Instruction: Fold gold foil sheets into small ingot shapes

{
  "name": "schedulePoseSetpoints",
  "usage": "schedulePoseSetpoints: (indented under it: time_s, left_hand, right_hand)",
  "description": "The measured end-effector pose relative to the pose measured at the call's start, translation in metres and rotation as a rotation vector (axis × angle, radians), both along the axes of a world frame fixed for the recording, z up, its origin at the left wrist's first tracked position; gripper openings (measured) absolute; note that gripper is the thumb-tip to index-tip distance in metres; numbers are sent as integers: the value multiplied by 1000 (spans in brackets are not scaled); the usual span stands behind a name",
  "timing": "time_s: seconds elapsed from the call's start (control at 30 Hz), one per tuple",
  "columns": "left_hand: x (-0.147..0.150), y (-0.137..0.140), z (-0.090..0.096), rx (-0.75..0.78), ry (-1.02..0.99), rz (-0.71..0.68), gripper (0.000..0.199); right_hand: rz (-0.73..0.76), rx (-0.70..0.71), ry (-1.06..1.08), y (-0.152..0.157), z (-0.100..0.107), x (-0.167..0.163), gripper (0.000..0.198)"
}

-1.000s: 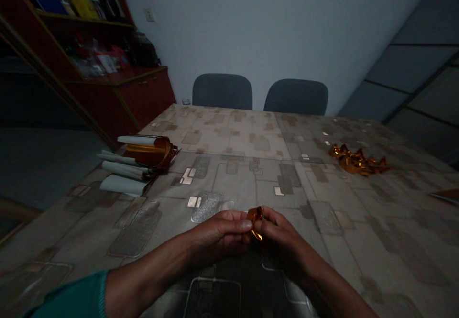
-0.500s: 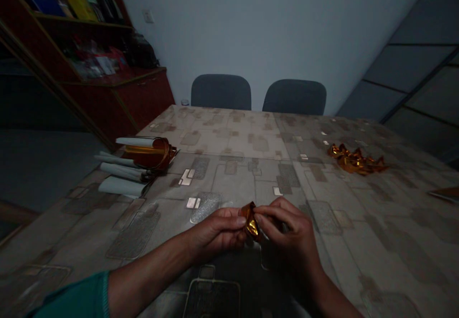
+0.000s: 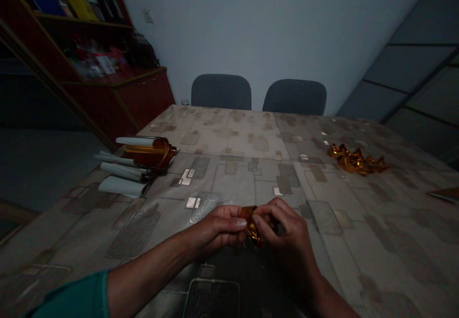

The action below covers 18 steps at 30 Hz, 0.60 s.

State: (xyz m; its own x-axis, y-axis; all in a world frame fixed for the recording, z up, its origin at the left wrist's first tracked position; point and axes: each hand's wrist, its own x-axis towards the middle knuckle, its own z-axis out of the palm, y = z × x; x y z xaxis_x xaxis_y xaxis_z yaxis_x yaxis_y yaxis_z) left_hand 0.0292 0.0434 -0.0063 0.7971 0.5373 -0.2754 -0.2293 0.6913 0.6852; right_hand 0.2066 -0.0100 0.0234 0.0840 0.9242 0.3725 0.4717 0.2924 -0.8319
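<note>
A small folded piece of shiny gold foil paper [image 3: 253, 233] is held between my two hands, above the near part of the table. My left hand [image 3: 224, 227] pinches its left side, with the thumb on top. The thumb and forefinger of my right hand [image 3: 285, 224] grip its upper right edge. Fingers cover much of the foil paper, so its full shape is hidden. To the right lie several folded gold foil pieces [image 3: 358, 161] in a row, with pointed tips.
Rolled and folded gold and white paper sheets [image 3: 139, 165] lie at the table's left edge. A patterned cloth covers the table [image 3: 236, 136]. Two grey chairs [image 3: 221, 92] stand at the far side by the wall. A dark red cabinet [image 3: 143, 98] is at the left.
My right fingers have shifted slightly over the foil paper and curled closer to its top edge. The lit face of the foil has turned and looks more creased. My left hand has barely moved.
</note>
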Motion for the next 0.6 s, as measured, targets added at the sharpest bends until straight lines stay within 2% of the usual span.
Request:
schedulePoseSetpoints:
  time_s: [0.07,0.1,0.17,0.27,0.43,0.6]
  left_hand:
    - [-1,0,1,-35,-21,-15,34]
    - [-1,0,2,-59,-35,-22,37]
    - [-1,1,5,-93,-66,-23,41]
    - [-2,2,6,-121,-107,-8,39]
    - [-3,3,1,-134,-68,-4,32]
    - [-2,2,2,-113,-57,3,33]
  right_hand:
    - [14,-107,138,-1,0,2,5]
    - [41,-180,238,-1,-1,3,8]
    - [153,-346,449,0,-6,5,26]
    - [345,-498,652,2,-15,5,32]
    - [374,-536,734,3,-21,2,33]
    - [387,-541,755,3,-22,3,30]
